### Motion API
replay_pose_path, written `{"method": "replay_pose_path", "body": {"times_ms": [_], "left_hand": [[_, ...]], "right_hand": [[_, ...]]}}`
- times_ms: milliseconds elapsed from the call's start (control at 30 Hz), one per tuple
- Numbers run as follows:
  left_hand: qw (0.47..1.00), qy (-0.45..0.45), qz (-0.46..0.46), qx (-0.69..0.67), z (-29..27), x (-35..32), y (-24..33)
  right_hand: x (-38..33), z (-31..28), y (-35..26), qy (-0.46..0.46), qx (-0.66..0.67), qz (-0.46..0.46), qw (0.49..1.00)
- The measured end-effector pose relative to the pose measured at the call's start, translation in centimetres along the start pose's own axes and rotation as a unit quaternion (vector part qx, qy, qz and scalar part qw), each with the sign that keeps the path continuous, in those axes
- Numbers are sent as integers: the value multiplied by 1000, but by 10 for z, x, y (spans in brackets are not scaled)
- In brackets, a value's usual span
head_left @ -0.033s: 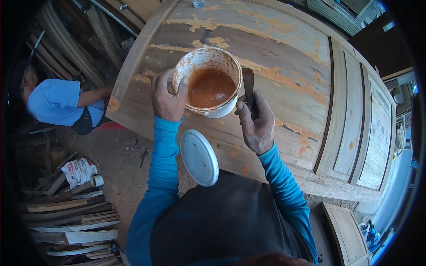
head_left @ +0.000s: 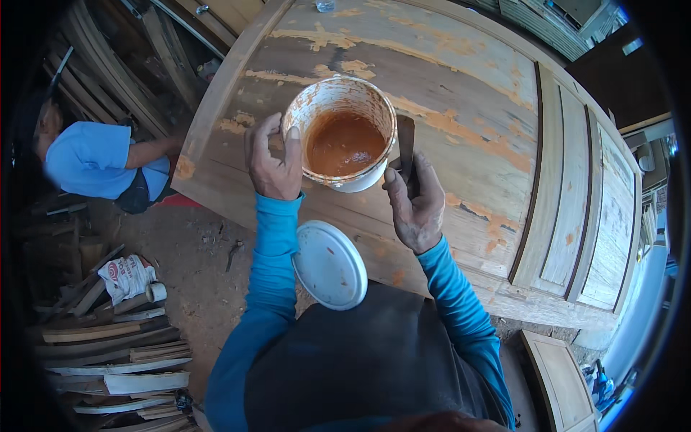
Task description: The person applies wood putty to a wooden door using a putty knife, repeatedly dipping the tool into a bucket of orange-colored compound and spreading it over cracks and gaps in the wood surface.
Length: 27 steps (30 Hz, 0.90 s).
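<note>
Left hand (head_left: 273,162) grips the rim of a round white tub (head_left: 344,135), thumb hooked over its edge; the tub sits immediately right of that hand, resting on the wooden door panel (head_left: 489,108). Tub interior is coated with smooth, glossy orange-brown paste, walls smeared. Right hand (head_left: 414,205) is closed around a flat dark putty knife (head_left: 405,147), blade pointing up just right of the tub. Door panel: pale bare wood, weathered, with rough orange filler patches. Round white lid (head_left: 330,264) lies below the tub. A person in a blue shirt (head_left: 97,162) crouches well left of the tub.
</note>
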<state>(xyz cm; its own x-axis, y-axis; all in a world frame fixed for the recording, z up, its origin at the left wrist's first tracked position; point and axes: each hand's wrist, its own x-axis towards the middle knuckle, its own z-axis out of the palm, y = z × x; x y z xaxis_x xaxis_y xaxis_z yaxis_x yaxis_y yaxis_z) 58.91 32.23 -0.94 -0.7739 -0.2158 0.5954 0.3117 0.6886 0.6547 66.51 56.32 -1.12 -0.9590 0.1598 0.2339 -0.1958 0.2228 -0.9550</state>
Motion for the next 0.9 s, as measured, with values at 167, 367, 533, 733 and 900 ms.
{"method": "replay_pose_path", "body": {"times_ms": [167, 367, 533, 733, 900], "left_hand": [[923, 186, -266, -209, 26, -87, -87], [975, -201, -94, 4, -9, -139, -71], [944, -326, -55, -14, -15, -147, -84], [940, -339, -22, -29, -14, -141, -82], [953, -297, -38, -38, -34, -138, -90]], "right_hand": [[-26, 9, 11, 38, 41, 38, 998], [12, -13, -35, 10, -169, -107, 980], [81, 19, -76, -268, -412, -249, 834], [135, 102, -11, -426, -583, -240, 649], [140, 117, -9, -541, -571, -101, 610]]}}
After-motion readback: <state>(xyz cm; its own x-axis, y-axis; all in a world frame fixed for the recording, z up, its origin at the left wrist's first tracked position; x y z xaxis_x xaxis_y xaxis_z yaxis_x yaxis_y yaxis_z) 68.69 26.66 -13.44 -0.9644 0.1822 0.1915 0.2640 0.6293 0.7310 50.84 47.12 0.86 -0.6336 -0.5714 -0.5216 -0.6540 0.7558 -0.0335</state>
